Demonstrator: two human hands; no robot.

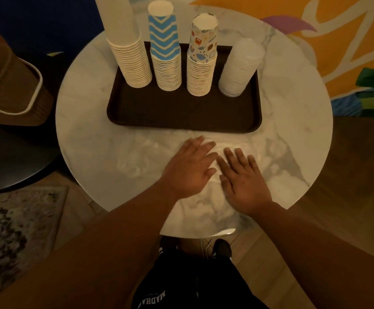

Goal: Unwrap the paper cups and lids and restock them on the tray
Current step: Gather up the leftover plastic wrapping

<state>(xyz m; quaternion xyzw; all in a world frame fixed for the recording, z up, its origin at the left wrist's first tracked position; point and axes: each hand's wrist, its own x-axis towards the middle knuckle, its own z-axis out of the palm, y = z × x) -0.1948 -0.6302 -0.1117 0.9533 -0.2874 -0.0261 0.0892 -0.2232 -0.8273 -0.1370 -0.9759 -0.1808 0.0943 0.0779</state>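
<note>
Nearest the viewer, both hands are laid flat on clear plastic wrapping [204,150] spread on the round marble table [88,139]. Left hand [188,168] and right hand [244,181] are side by side, fingers straight, pressing; nothing is grasped by either. The film is judged thin, limp and slippery, light enough to slide under the palms; it would best be gathered by bunching from an edge. Its outline is hard to trace against the marble.

Just beyond, the dark tray [181,114] lies with its long axis left to right. Along its far half four stacks stand upright, mouths down, long axes vertical: plain white cups [132,63], blue chevron cups [166,59], doodle-print cups [200,63], then clear lids [237,70] at the right end, leaning slightly. All appear unwrapped. The stacks are judged light, tall and tippy; they should be held low around the base. Paper rims crush easily.

Restocking looks essentially complete; the wrapping remains.
</note>
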